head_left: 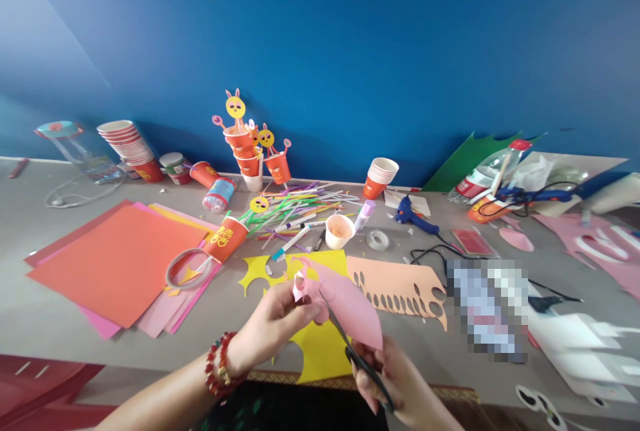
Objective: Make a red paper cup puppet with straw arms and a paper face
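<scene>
A piece of pink paper [354,301] is held above the tabletop [205,331], with one end pinched by the left hand [277,324]. Black scissors [369,372] are gripped by the right hand [395,369], and the pink paper is met by their blades. Beneath it, yellow paper [323,354] with round gaps is laid out. Peach paper [395,274] with small oval holes is placed beside the yellow. Orange paper [125,257] is stacked at the left, partly covered by a tape ring [169,271].
</scene>
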`<action>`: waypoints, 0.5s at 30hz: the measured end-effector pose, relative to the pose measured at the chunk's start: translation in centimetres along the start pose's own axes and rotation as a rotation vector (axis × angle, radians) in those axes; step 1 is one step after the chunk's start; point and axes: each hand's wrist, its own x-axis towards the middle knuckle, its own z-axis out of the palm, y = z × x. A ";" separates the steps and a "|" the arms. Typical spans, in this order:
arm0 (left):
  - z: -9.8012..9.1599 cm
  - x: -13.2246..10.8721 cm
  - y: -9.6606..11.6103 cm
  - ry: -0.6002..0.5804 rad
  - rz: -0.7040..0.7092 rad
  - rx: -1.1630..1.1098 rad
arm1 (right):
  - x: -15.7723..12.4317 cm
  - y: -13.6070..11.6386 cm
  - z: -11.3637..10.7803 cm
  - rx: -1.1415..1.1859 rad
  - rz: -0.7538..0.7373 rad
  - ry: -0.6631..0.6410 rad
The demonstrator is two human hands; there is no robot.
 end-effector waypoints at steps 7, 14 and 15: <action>-0.2 0.0 0.0 -0.004 0.021 0.043 | -0.1 -0.2 -0.2 -0.032 -0.013 -0.017; -0.5 0.2 0.1 -0.008 0.023 0.103 | -0.1 -1.1 -0.3 -0.024 -0.005 -0.051; -0.5 0.2 0.2 -0.008 0.022 0.112 | -0.1 -1.2 -0.4 -0.024 -0.008 -0.055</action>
